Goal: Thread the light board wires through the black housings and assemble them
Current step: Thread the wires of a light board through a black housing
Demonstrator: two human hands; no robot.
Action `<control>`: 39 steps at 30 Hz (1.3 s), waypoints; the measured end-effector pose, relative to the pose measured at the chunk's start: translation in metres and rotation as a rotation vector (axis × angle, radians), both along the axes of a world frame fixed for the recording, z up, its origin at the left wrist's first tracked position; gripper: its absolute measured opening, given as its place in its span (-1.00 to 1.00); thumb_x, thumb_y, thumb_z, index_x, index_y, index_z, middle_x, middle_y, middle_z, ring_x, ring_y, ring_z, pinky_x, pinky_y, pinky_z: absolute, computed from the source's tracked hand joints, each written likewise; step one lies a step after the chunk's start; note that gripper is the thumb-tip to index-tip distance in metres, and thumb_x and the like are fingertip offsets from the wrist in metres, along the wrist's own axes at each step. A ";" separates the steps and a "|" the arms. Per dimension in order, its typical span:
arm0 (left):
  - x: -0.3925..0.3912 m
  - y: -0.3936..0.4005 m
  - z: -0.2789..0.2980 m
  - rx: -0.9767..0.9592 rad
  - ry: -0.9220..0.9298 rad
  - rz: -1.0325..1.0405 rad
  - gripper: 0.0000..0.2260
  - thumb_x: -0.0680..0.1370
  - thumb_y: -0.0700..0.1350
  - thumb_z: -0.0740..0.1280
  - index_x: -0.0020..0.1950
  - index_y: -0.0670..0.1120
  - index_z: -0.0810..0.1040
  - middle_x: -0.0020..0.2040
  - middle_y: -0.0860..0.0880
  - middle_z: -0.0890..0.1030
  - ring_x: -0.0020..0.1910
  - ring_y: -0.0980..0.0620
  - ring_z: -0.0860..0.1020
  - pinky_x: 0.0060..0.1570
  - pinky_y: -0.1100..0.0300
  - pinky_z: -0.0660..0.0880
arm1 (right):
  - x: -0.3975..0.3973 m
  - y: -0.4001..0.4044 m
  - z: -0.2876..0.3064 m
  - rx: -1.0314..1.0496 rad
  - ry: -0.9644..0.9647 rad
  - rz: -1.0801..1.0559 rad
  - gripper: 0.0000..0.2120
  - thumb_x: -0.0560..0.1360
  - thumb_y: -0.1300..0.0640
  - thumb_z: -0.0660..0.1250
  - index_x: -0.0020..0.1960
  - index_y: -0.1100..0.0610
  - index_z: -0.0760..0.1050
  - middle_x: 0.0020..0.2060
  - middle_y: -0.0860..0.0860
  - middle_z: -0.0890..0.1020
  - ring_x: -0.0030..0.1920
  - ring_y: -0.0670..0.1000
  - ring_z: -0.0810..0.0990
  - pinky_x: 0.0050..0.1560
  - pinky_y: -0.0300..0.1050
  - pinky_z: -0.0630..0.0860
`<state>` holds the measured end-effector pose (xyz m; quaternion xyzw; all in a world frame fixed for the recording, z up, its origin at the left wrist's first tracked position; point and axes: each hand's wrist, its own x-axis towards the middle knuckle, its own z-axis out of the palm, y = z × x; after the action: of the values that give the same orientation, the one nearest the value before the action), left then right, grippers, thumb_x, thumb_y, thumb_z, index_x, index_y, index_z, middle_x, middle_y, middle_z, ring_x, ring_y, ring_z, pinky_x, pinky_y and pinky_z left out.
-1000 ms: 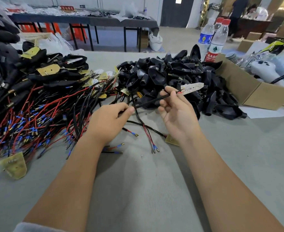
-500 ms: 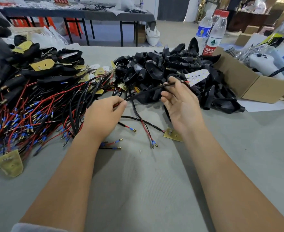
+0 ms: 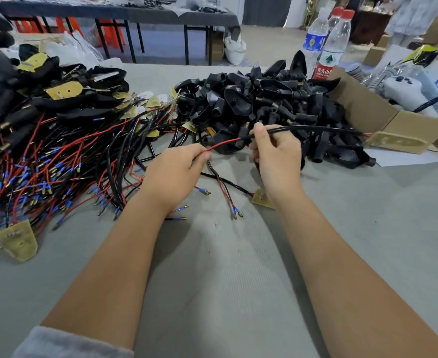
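Observation:
My right hand (image 3: pixel 277 156) pinches the black sleeved wire (image 3: pixel 316 129) of a tan light board (image 3: pixel 396 142), which hangs out to the right over the cardboard box flap. From the sleeve a red lead (image 3: pixel 223 144) runs left into the fingertips of my left hand (image 3: pixel 176 174), which pinches its end. A heap of black housings (image 3: pixel 264 104) lies just behind both hands. A second light board (image 3: pixel 260 198) with loose red and black leads rests on the table under my right wrist.
A large tangle of red and black wired boards (image 3: pixel 57 156) covers the table's left side. A cardboard box (image 3: pixel 367 109) with white parts stands at the right, with water bottles (image 3: pixel 328 45) behind the heap. Grey table surface (image 3: pixel 225 280) spreads in front.
The light board has swung out to the right and the wire now stretches level. My left hand slid along to the red lead's end; my right hand turned and now grips the sleeve from above.

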<state>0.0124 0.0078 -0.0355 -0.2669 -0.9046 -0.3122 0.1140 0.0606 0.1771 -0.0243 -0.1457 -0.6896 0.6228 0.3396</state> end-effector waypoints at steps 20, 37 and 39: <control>0.003 0.005 -0.001 0.000 -0.077 0.069 -0.72 0.66 0.02 0.14 -0.06 -0.08 0.56 -0.23 -0.04 0.62 -0.20 -0.05 0.55 -0.12 -0.07 0.52 | 0.001 -0.004 0.004 -0.403 -0.046 0.240 -0.79 0.62 0.12 0.24 -0.09 0.12 0.61 -0.34 0.05 0.57 -0.35 -0.01 0.57 -0.23 -0.16 0.58; 0.017 0.023 0.007 0.533 -0.270 -0.075 -0.86 0.64 -0.06 0.23 -0.02 0.10 0.57 -0.21 0.10 0.63 -0.21 0.11 0.62 -0.24 0.23 0.55 | 0.002 -0.009 -0.005 -0.363 0.055 0.494 -0.89 0.54 0.28 0.33 -0.01 0.14 0.60 -0.25 0.03 0.66 -0.27 -0.08 0.64 -0.25 -0.24 0.56; 0.019 0.025 0.007 0.569 -0.328 -0.078 -0.86 0.65 -0.07 0.22 0.01 0.07 0.58 -0.20 0.07 0.63 -0.23 0.07 0.64 -0.26 0.10 0.61 | 0.000 -0.007 -0.006 -0.424 0.042 0.514 -0.83 0.53 0.29 0.34 0.09 0.12 0.59 -0.21 0.06 0.68 -0.20 -0.02 0.66 -0.18 -0.20 0.59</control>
<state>0.0318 0.0327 -0.0281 -0.2050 -0.7765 -0.5954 0.0246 0.0601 0.1701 -0.0308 -0.0215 -0.5517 0.8207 0.1474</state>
